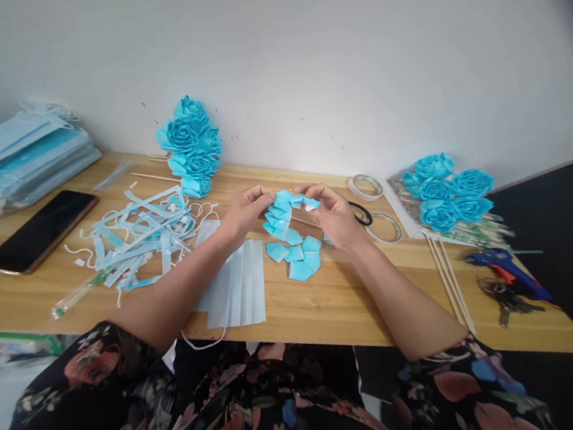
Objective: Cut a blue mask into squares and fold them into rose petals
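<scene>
My left hand [247,212] and my right hand [334,214] meet over the middle of the wooden table [334,304]. Both pinch a strip of overlapping blue fabric squares [282,214] held just above the tabletop. Below it, several loose blue squares [297,257] lie on the wood. A pale blue face mask [237,286] lies flat under my left forearm, its ear loop hanging over the front edge.
A pile of cut mask strips and ear loops [135,235] is at the left, with a phone [40,231] and a stack of masks [21,161] beyond. Blue fabric roses [191,146] lean on the wall; more roses [445,194], tape rolls [365,187], wooden sticks [450,281], a blue glue gun [506,269] and keys at the right.
</scene>
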### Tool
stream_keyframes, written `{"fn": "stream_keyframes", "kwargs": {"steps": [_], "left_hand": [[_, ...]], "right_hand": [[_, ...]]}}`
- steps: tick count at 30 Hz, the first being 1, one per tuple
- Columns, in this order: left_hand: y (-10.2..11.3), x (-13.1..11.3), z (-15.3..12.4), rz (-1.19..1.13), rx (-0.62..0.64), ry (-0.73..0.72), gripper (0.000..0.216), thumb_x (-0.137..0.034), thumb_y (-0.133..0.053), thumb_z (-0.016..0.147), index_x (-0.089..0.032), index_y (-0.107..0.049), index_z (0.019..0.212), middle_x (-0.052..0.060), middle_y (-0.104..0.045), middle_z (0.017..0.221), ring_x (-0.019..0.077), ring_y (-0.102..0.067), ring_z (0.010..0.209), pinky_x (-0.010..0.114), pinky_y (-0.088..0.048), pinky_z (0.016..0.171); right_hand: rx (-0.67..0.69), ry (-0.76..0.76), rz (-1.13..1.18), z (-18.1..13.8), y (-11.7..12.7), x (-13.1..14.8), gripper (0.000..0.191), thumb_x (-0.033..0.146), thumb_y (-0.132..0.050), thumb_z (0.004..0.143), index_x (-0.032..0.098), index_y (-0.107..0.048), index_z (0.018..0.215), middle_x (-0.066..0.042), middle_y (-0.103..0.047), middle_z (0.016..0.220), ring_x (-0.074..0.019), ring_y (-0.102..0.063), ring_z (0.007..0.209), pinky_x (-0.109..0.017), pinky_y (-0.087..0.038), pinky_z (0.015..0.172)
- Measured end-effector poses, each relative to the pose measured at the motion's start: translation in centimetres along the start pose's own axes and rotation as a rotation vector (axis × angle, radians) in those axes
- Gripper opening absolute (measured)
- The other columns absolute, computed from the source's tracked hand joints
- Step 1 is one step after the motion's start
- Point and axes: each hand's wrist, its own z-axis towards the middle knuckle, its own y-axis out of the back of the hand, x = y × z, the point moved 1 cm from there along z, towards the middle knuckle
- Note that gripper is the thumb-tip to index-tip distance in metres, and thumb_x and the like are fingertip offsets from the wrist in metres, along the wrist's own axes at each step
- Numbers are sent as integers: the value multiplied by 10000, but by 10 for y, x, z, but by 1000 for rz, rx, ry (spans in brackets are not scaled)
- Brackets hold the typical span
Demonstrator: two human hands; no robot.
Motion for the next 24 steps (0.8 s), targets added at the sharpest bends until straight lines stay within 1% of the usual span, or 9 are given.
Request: {"fn": "stream_keyframes", "kwargs": {"steps": [3,7,9,11,13,15,19,21,24], "left_hand": [[-3,0,-2,-2,24,44,273,-413,-694,749,-165,-596,807,-37,-543,642,87,-510,573,213,-418,570],[-5,3,-4,25,109,51,403,-493,-655,814,-166,-626,1046,7,-631,792,123,-596,689,247,-478,640],[-5,6,-3,57,168,28,465,-469,-701,796,-166,-601,1134,12,-645,816,125,-601,703,248,-475,647],[-4,9,-2,68,231,-5,537,-387,-759,750,-162,-566,1199,13,-662,827,125,-603,701,247,-467,651],[-3,12,0,54,252,-44,551,-313,-779,713,-157,-557,1193,13,-670,834,127,-606,706,248,-464,659],[-2,15,2,29,217,-87,496,-273,-774,695,-158,-570,1132,13,-670,854,132,-616,739,247,-463,678],[-1,16,5,-1,179,-118,456,-245,-769,680,-168,-560,1078,19,-668,896,145,-627,802,246,-465,707],[-1,16,5,9,183,-108,477,-232,-771,676,-169,-550,1094,17,-664,889,145,-625,797,245,-467,706],[0,15,5,26,194,-87,503,-212,-759,686,-173,-538,1136,7,-658,869,131,-615,747,241,-465,682]], "right_hand": [[-8,-27,8,1,0,-1,132,323,-739,816,258,-650,888,-7,-679,1146,-174,-603,1126,-342,-468,992],[-31,-84,22,2,-1,-1,178,358,-757,788,247,-643,866,-6,-682,1117,-164,-618,1035,-321,-489,928],[-39,-94,17,2,-2,0,196,374,-758,778,247,-635,864,-4,-682,1103,-169,-616,1033,-328,-487,937],[-37,-98,0,2,-3,0,193,380,-744,785,249,-630,871,-6,-681,1097,-179,-614,1047,-343,-483,953],[-27,-103,-19,2,-3,0,185,377,-722,802,255,-630,905,-9,-683,1091,-188,-614,1062,-357,-478,972],[-10,-106,-19,1,-3,0,233,376,-705,815,271,-632,1010,-12,-682,1102,-195,-615,1081,-368,-476,985],[58,-107,-34,1,-3,-1,496,396,-700,820,311,-540,1282,-25,-673,1160,-207,-632,1075,-393,-498,975],[75,-82,-116,1,-3,0,547,399,-706,820,310,-514,1325,-33,-672,1167,-214,-638,1073,-409,-501,983],[42,7,-298,0,-3,1,490,371,-706,826,290,-558,1285,-36,-673,1158,-224,-628,1102,-433,-473,1035]]}}
